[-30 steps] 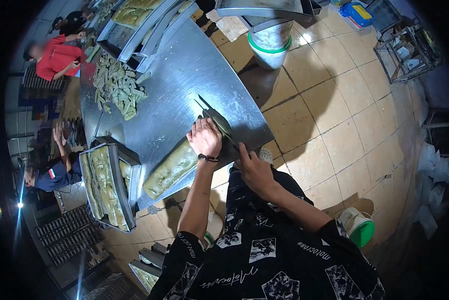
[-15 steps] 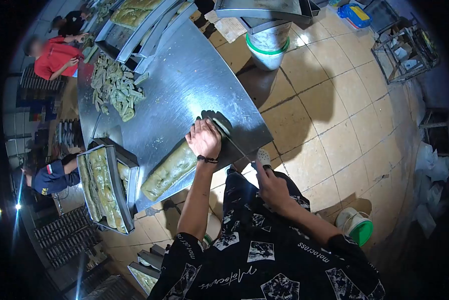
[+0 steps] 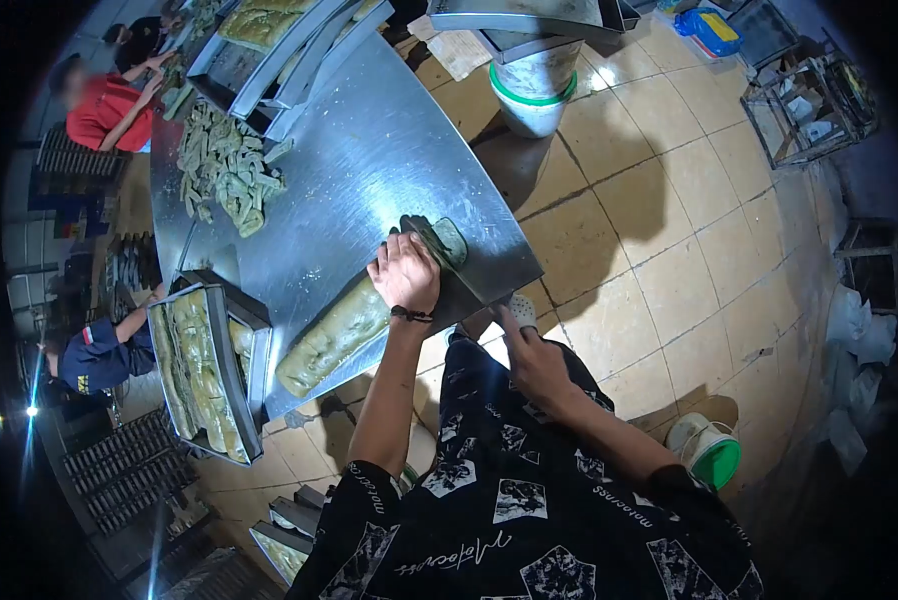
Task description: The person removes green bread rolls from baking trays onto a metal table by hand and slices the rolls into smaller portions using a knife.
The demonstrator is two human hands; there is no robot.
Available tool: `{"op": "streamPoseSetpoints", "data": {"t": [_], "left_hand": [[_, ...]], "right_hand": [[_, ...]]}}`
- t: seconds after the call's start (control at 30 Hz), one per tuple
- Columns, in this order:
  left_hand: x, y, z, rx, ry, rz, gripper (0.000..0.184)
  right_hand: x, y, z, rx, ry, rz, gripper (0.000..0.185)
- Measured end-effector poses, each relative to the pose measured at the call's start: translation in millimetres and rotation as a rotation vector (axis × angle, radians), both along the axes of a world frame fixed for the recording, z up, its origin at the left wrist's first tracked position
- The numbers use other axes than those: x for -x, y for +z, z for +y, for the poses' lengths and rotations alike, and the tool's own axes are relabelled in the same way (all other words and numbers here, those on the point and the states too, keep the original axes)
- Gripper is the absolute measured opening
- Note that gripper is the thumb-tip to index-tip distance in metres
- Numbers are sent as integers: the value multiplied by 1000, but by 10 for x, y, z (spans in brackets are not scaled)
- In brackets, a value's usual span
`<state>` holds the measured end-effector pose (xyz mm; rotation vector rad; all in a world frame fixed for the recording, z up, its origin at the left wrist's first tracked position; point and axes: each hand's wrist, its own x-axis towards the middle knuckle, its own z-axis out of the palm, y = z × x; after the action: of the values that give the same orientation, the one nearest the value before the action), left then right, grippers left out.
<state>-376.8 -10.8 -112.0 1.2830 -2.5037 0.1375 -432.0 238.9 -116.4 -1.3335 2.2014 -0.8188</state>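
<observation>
A long greenish loaf (image 3: 334, 335) lies on the metal table (image 3: 369, 130) near its front edge. My left hand (image 3: 406, 272) presses on the loaf's far end, its fingers bent together over it. My right hand (image 3: 537, 365) is closed round the handle of a long knife (image 3: 465, 284), just off the table edge. The blade reaches up to the loaf's cut end beside my left fingers. A cut slice (image 3: 450, 241) lies flat on the metal, right of the blade.
A pile of cut strips (image 3: 231, 170) lies on the table's far left. Filled loaf pans (image 3: 259, 370) stand at its left edge, more pans (image 3: 239, 85) at the back. Two people work at left. A bucket (image 3: 534, 95) bearing trays stands beyond; a green-lidded bucket (image 3: 704, 450) stands at right.
The knife has drawn back and then moved forward again at the loaf's end. A slice now lies flat to the right of the blade. My left hand stays on the loaf.
</observation>
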Motion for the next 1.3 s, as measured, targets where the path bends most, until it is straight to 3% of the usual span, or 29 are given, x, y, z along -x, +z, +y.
{"op": "streamPoseSetpoints", "data": {"t": [0.13,0.33,0.47,0.63,0.83,0.93,0.97,1.07,1.1,1.17,1.23,1.3], "left_hand": [[19,4,4,54,21,5,24],[-3,-17,-20,17,16,-5,24],[-12,34,-13,12,28,30,25],[-64,32,-42,46,99,21,25],[-127,51,-107,16,188,67,27],[-228,139,-274,-45,218,45,31],[-322,186,-347,-217,221,10,37],[-738,405,-380,-312,116,57,50],[-920,480,-401,-383,108,23,65],[-1258,604,-415,-430,79,-70,81],[-1525,622,-414,-474,51,-119,96],[-1645,549,-395,-422,33,-66,96]], "right_hand": [[12,-1,-241,7,0,6,65],[-45,138,362,-109,14,-7,67],[16,104,23,-38,-3,27,63],[5,299,687,-202,8,-59,56],[91,222,316,-189,24,-84,54],[158,427,234,-45,32,-49,48],[185,432,162,-17,-1,-44,48],[273,326,-272,139,-67,27,50],[332,257,-524,244,-66,93,52],[364,327,-1069,230,-36,126,55],[364,413,-1541,13,4,221,51],[426,264,-1960,-50,76,282,46]]}}
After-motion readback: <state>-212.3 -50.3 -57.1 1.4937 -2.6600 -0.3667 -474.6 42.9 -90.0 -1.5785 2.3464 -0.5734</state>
